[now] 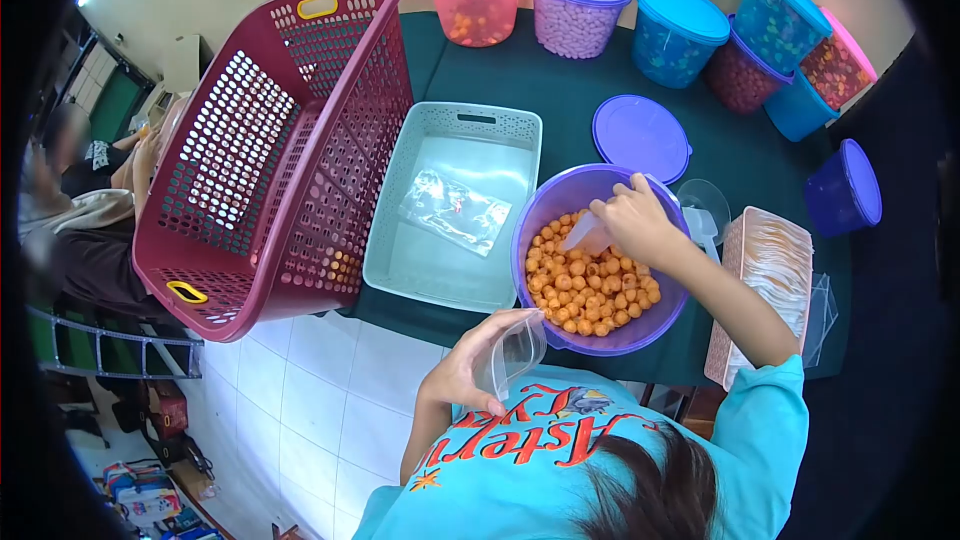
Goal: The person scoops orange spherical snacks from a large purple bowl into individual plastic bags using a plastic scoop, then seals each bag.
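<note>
My left hand [462,368] grips a clear plastic pouch [516,352], its mouth spread apart, beside the near left rim of a purple tub [672,312]. Round orange snack balls [590,288] fill the bottom of that tub. Over the balls, my right hand [637,224] is closed on a translucent scoop [587,234], whose lower end reaches down among them. The scoop's handle is mostly covered by my fingers. A round purple lid [641,137] lies flat on the table behind the tub.
Left of the tub stand a pale green basket [382,258] with a flat clear packet [455,212] and a large maroon basket [300,240]. On the right, a pink basket [718,345] holds stacked pouches. Lidded tubs [582,10] line the back. People [90,210] sit far left.
</note>
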{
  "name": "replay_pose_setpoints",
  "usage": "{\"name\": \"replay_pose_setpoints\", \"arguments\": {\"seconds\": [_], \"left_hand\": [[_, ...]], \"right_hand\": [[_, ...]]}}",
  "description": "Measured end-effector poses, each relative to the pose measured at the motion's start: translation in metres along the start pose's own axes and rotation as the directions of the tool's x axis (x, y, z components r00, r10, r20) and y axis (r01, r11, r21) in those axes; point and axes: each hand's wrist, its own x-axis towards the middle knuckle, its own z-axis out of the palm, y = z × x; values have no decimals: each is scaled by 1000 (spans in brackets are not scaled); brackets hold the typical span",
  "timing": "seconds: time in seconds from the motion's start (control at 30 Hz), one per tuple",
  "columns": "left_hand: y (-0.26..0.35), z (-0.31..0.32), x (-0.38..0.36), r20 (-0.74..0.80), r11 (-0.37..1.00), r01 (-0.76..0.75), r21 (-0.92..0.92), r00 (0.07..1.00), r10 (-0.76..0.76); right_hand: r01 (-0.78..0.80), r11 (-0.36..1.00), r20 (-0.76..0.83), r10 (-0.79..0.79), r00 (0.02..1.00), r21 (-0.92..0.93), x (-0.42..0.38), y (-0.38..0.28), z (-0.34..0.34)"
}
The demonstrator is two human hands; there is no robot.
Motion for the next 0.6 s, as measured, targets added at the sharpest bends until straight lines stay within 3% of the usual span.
{"name": "replay_pose_setpoints", "arguments": {"seconds": [0.1,0.27,0.4,0.47,0.6], "left_hand": [[-2,-3,1,11,998,-36,42,999,35],[-4,-8,4,6,998,-55,18,998,55],[2,-12,5,20,999,-26,24,999,26],[9,-17,5,11,996,-26,88,1000,25],[21,-24,4,-79,966,-70,251,993,92]], "right_hand": [[42,999,-68,-42,997,-7,-1,-4,12],[34,964,203,-90,975,264,-1,-8,8],[-2,947,285,-95,954,321,-2,1,4],[-89,932,469,-92,878,350,-3,6,-3],[-117,886,445,-108,889,448,-13,5,6]]}}
